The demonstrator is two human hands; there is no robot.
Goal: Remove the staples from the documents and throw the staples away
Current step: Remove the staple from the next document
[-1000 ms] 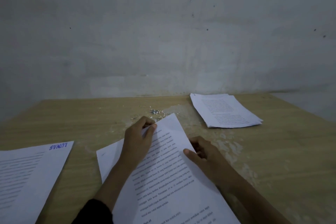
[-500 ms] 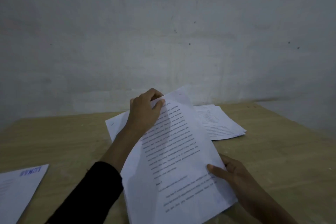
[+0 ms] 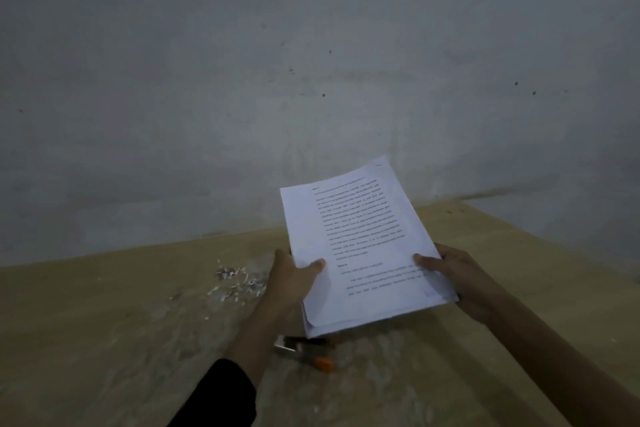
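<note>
A white printed document (image 3: 363,239) of several sheets is lifted off the wooden table (image 3: 104,322), tilted up towards the wall. My left hand (image 3: 291,277) grips its left edge, thumb on top of the page. My right hand (image 3: 453,270) grips the right edge the same way. A small pile of pulled staples (image 3: 235,281) lies on the table just left of my left hand. Under the raised document lies a staple remover (image 3: 304,352) with a metal jaw and an orange tip.
A grey wall (image 3: 311,80) stands right behind the table's far edge. The table's right edge runs diagonally at the far right. Pale scuffed patches mark the tabletop around the staples.
The document rose from the table and both hands shifted to its lower side edges. The staple remover under it came into sight. The view turned, so the other stacks left the frame.
</note>
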